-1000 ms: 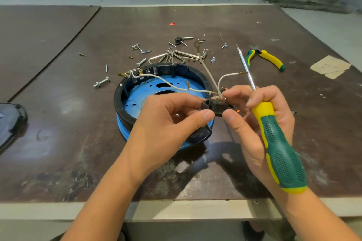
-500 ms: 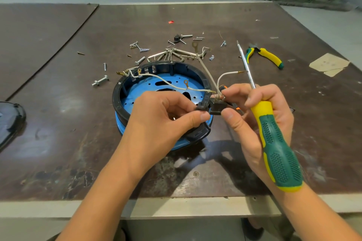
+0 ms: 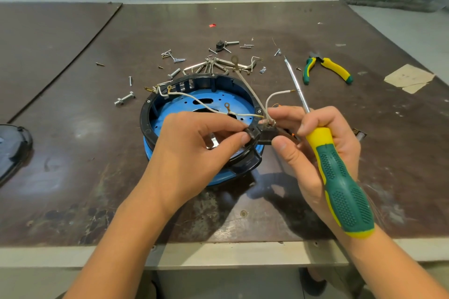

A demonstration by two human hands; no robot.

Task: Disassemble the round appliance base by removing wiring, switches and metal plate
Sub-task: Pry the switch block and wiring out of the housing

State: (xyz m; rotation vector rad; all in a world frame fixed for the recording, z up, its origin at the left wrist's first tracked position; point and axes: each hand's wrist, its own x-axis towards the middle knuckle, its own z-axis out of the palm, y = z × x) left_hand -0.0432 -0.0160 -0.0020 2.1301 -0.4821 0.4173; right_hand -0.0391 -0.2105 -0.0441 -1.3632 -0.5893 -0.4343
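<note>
The round appliance base (image 3: 155, 104), a black ring over a blue perforated plate (image 3: 240, 102), lies mid-table. A small black switch (image 3: 266, 135) with white wires (image 3: 201, 104) attached is held just above the base's right rim. My left hand (image 3: 194, 153) pinches the switch's left end between thumb and forefinger. My right hand (image 3: 323, 143) pinches the switch's right end with thumb and forefinger while its other fingers keep a yellow-green screwdriver (image 3: 340, 189), shaft pointing up and away. Ring terminals hang on the loose wire ends.
Loose screws and bolts (image 3: 125, 99), metal clips (image 3: 218, 65) and a small black part (image 3: 220, 46) lie scattered behind the base. Yellow-green pliers (image 3: 332, 68) lie at the right, with paper scraps (image 3: 410, 77) beyond. A dark cover (image 3: 12, 148) sits at the left edge.
Both hands stay on the switch at the rim. My left fingers have shifted slightly along the switch's end. The base and wires have barely moved.
</note>
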